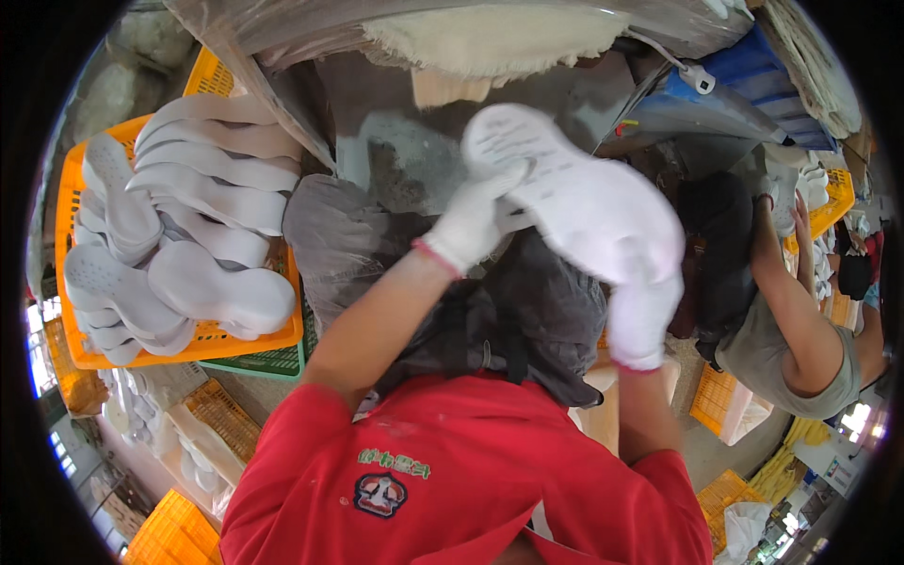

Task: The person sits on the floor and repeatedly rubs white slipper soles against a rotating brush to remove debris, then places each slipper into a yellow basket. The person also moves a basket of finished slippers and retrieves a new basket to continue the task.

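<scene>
Between my two gloved hands is a white foam shoe sole, held tilted above my lap with its broad end toward the right. My left hand grips its edge near the narrower end, the thumb lying on the face. At the broad end, my right hand holds the lower rim; it is blurred and its fingers are partly behind the sole. Rows of small dark marks or slots show on the sole's narrower end.
On the left, an orange crate holds several stacked white soles, above a green crate. Ahead, a whitish ragged cloth drapes over a grey surface. A co-worker's arm and an orange crate are at right.
</scene>
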Tool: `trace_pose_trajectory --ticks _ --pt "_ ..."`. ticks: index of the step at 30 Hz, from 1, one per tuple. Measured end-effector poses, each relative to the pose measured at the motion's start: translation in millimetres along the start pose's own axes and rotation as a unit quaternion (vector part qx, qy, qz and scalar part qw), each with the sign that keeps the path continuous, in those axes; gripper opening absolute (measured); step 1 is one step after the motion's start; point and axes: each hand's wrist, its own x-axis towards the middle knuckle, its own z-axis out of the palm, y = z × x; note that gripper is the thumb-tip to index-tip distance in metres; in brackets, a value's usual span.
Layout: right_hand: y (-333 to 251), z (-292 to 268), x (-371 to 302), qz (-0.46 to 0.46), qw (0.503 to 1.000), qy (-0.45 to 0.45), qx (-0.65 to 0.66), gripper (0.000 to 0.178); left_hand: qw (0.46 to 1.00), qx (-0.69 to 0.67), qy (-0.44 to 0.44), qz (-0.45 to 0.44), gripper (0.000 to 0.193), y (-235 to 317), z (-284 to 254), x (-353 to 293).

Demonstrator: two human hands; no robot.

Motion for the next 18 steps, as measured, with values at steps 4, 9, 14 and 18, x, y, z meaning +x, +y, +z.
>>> trace_pose_trajectory --ticks 4,9,14,18 --pt "-6 33 -45 0.054 0.990 0.002 -0.130 0.062 0.991 -0.125 0.030 0.034 0.038 -17 40 17" --pt "-25 39 -37 -0.142 0.979 0.013 -0.147 0.063 0.988 -0.081 -0.057 0.115 0.035 -8 71 22" --pt "-35 42 28 -0.083 0.994 -0.014 -0.067 0.055 0.986 -0.105 -0.063 0.112 0.033 3 67 67" --pt "-20 62 71 -0.163 0.956 -0.007 -0.243 0.074 0.984 -0.098 -0.114 0.098 0.032 13 37 127"
